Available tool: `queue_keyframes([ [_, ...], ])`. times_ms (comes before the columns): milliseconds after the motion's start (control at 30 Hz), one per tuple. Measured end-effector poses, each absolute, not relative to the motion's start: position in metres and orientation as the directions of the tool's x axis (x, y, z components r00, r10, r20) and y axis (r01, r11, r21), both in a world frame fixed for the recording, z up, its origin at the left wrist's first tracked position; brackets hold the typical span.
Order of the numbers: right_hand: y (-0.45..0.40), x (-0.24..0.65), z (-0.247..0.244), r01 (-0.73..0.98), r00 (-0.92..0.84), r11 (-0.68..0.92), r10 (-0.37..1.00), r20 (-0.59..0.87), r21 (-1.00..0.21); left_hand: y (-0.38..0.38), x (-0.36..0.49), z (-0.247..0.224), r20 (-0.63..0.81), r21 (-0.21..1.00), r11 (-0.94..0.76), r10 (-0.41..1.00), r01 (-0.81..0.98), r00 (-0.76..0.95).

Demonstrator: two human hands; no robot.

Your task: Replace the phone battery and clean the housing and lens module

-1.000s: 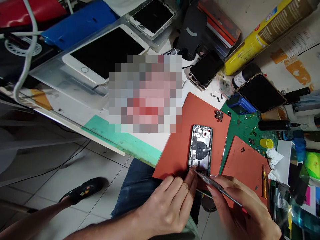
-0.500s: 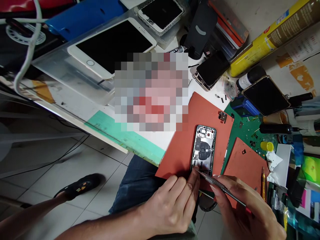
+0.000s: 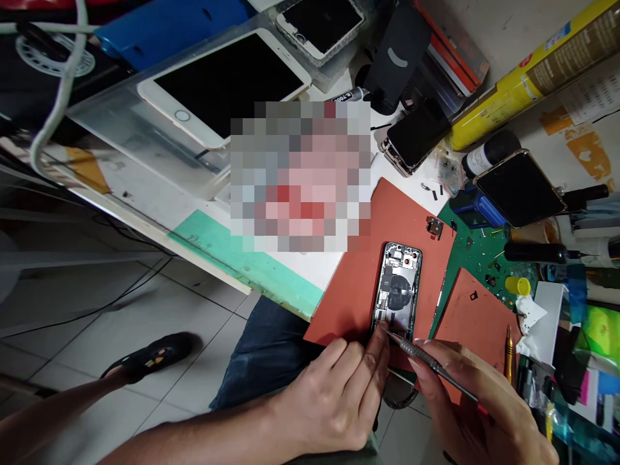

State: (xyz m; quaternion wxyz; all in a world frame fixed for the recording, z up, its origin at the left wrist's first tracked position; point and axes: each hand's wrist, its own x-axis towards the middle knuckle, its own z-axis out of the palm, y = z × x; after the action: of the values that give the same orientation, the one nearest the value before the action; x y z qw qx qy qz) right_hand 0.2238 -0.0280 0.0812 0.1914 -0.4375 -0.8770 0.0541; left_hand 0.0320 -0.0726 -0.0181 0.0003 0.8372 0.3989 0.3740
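An opened smartphone [image 3: 401, 292] lies on the red-brown mat [image 3: 353, 284], its inner parts and a dark round coil exposed. My left hand [image 3: 339, 387] is closed, with its fingertips at the lower left corner of that phone, gripping the end nearest me. Between the thumb and fingers of my right hand [image 3: 475, 387] is a slim metal tool [image 3: 436, 367] with a knurled grey grip and a red rear part. Its tip meets the phone's lower end beside my left fingertip. The exact contact point is too small to make out.
A small camera module [image 3: 434, 227] lies on the mat above the phone. To the right are a second red mat [image 3: 472, 323], a gold screwdriver [image 3: 509, 355] and a yellow cap [image 3: 517, 285]. Further back stand a dark phone [image 3: 416, 137] and a yellow can [image 3: 513, 77]. Another person's foot [image 3: 150, 356] shows at left.
The view has shifted slightly, so the bench things appear a little further right. Both hands keep nearly the same pose at the phone's lower end.
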Motion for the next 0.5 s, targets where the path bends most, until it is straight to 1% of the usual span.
queue_keyframes([
  [133, -0.028, 0.228, 0.081, 0.747, -0.557, 0.611, 0.791, 0.253, -0.263, -0.073, 0.032, -0.019, 0.624, 0.313, -0.685, 0.671, 0.658, 0.401],
  [233, -0.031, 0.235, 0.082, 0.728, -0.598, 0.629, 0.777, 0.195, -0.272, -0.073, 0.032, -0.020, 0.625, 0.326, -0.674, 0.679, 0.663, 0.384],
  [300, -0.033, 0.237, 0.084, 0.715, -0.629, 0.651, 0.758, 0.173, -0.256, -0.073, 0.033, -0.020, 0.635, 0.344, -0.660, 0.687, 0.668, 0.353],
  [433, -0.031, 0.229, 0.090, 0.662, -0.691, 0.736, 0.672, 0.266, -0.140, -0.073, 0.036, -0.021, 0.643, 0.369, -0.650, 0.695, 0.664, 0.323],
  [500, -0.026, 0.221, 0.092, 0.649, -0.699, 0.752, 0.649, 0.299, -0.116, -0.073, 0.036, -0.021, 0.636, 0.378, -0.649, 0.700, 0.660, 0.324],
])
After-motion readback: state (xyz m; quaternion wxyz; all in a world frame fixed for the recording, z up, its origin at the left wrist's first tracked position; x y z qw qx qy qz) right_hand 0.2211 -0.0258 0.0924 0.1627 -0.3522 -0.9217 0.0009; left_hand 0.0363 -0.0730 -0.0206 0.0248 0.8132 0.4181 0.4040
